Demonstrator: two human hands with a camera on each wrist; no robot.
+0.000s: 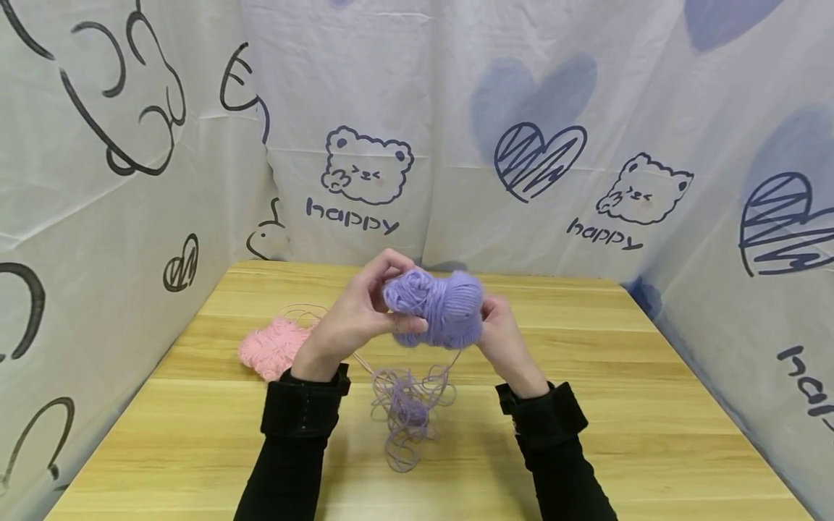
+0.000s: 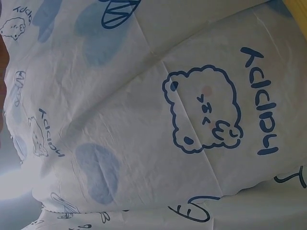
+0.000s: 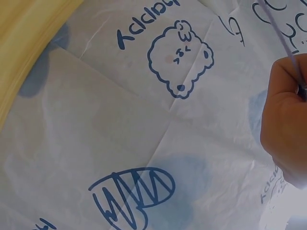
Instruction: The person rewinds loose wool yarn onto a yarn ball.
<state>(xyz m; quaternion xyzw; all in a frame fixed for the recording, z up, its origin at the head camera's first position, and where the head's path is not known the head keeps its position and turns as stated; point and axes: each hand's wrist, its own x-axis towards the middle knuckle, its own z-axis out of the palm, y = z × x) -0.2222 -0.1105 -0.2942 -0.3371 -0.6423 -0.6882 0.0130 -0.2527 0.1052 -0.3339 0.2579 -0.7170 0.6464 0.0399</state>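
Yarn in a lavender skein (image 1: 443, 311), bound around its middle, is held up off the worktop (image 1: 625, 405) between two hands. At its left end is the left hand (image 1: 352, 311), its grip clamped on the skein: the thumb lies across the skein's lower front, and the fingers bend over behind its upper left. At its right end is the right hand (image 1: 503, 339), its grip closed on the skein there; the fingertips are hidden behind the yarn. A thin lavender strand (image 1: 454, 359) drops from the skein's underside to a loose tangle (image 1: 409, 412), which lies on the worktop below the skein, between the two forearms. In the right wrist view, a taut lavender strand runs to the curled right hand.

Left of the skein, partly behind the left wrist, a pink yarn bundle (image 1: 272, 349) rests on the worktop, with thin loops at its upper edge. Nearer the wearer than the skein, black wristbands (image 1: 302, 409) circle both wrists above black sleeves (image 1: 281, 477). Behind the skein hangs a white cloth (image 1: 449, 202) printed with bear faces, hearts and the word "happy"; the left wrist view shows mostly this cloth.
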